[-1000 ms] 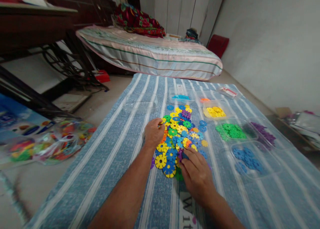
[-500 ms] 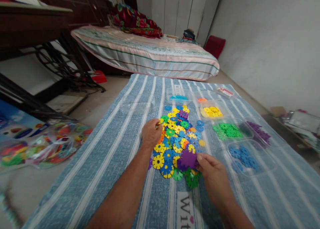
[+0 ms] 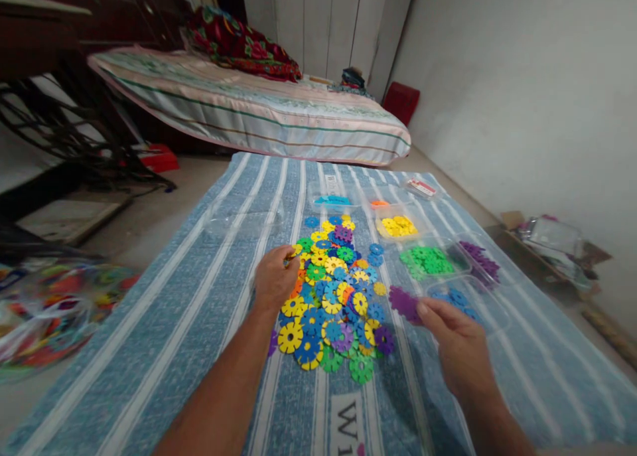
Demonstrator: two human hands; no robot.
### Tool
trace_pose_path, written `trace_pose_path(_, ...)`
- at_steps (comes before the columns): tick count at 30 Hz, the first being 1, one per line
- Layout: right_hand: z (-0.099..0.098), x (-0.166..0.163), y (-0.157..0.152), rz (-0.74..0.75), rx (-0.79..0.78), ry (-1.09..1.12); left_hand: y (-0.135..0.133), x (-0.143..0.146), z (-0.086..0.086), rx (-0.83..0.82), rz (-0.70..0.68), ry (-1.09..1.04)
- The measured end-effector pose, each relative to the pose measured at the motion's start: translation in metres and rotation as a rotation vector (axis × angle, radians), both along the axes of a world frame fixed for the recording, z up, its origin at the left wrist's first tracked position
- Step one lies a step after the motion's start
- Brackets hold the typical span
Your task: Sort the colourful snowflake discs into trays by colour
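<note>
Held up between the thumb and fingers of my right hand [image 3: 455, 336] is a purple notched plastic disc [image 3: 404, 304], just right of the heap. My left hand [image 3: 276, 277] rests against the heap's left edge with its fingers curled in; whatever they hold, if anything, is hidden. Between my hands lies a mixed heap of notched plastic discs [image 3: 333, 290] in yellow, blue, green, orange and purple.
Clear boxes hold sorted discs: purple ones [image 3: 480, 262], green ones [image 3: 426, 260], yellow ones [image 3: 398, 226], light blue ones [image 3: 332, 201] and blue ones [image 3: 455, 300] partly behind my right hand. An empty-looking clear box [image 3: 243, 222] stands left. The striped cloth [image 3: 199, 323] covers the table.
My right hand has lifted the purple disc off the heap and carried it right toward the boxes. My left hand stays at the heap's left edge. The whole view has shifted to the right.
</note>
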State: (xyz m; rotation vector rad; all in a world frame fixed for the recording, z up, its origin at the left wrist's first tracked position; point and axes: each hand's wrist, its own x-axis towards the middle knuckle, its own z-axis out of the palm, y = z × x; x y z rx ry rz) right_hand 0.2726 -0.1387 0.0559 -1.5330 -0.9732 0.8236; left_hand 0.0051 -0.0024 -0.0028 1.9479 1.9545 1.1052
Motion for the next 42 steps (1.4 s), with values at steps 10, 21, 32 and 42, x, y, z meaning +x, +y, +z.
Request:
trace_pose_path(10, 0.034, 0.137, 0.057, -0.488, 0.178, -0.838, 0.002, -0.003, 0.001, 0.006, 0.007, 0.011)
trace_pose_path(21, 0.008, 0.115, 0.042, -0.335, 0.222, -1.221, 0.000, -0.001, -0.001, 0.010, 0.014, -0.001)
trace_pose_path(32, -0.020, -0.008, -0.004, 0.468, 0.220, -1.127, 0.000, 0.000, -0.002, 0.022, 0.012, 0.001)
trace_pose_path(42, -0.026, -0.004, -0.011, 0.483, 0.139, -1.086, 0.001, -0.002, 0.003, 0.000, 0.002, -0.008)
